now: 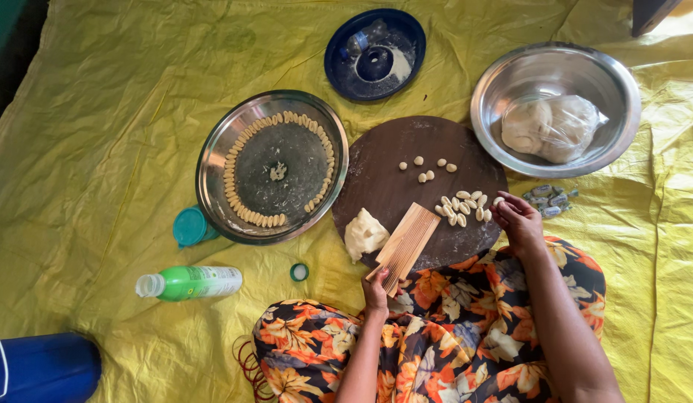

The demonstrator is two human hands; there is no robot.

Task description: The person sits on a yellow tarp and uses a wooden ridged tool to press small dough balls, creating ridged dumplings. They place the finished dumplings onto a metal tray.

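Crinkled yellow plastic sheet (100,149) covering the floor, daylight brightest at right

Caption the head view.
Left hand holds ridged wooden board; right hand picks dough pieces on round board.

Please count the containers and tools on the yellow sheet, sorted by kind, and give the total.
Steel vessels: 2, tray and bowl
Blue plate: 1
Round board: 1
Ridged paddle: 1, held by left hand
Green bottle: 1
Total: 6

Left hand (375,289) gripping ridged wooden board (406,244), right hand (517,218) pinching dough piece (499,201)
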